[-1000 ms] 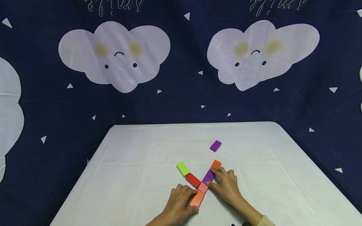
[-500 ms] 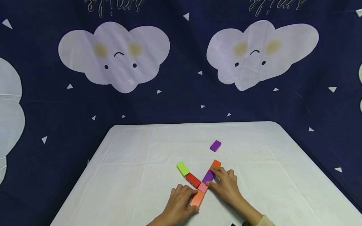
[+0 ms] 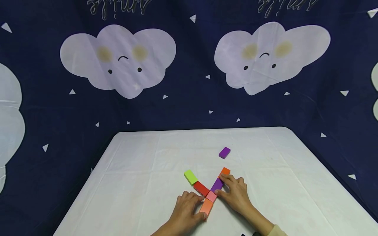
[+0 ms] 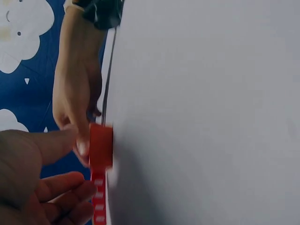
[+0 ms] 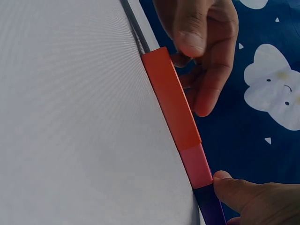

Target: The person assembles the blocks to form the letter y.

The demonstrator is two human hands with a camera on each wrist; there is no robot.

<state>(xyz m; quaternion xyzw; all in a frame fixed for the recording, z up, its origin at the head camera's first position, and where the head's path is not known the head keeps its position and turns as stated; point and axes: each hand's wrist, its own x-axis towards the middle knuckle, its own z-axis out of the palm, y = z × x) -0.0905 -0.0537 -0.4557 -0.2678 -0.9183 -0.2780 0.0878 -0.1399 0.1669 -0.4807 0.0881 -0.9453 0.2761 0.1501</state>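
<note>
Small coloured blocks lie end to end on the white table. One slanting row runs from a light orange block (image 3: 206, 207) through a pink block (image 3: 211, 196) and a purple block (image 3: 217, 185) to an orange-red block (image 3: 225, 171). A red block (image 3: 201, 188) and a lime green block (image 3: 190, 177) branch off to the left. My left hand (image 3: 186, 208) is beside the light orange block; in the right wrist view its fingers hang loosely, apart from that block (image 5: 173, 103). My right hand (image 3: 237, 193) holds the purple block between thumb and index finger, the index tip near the orange-red block.
A separate purple block (image 3: 224, 152) lies farther back. The white-covered table (image 3: 141, 164) extends around the blocks. A dark blue cloth (image 3: 195, 59) with printed clouds hangs behind it. A dark object (image 3: 257, 233) shows by the right wrist.
My left thumb and index finger have drawn slightly left, off the light orange block. The right hand and the other blocks stay put. The head view has shifted a little.
</note>
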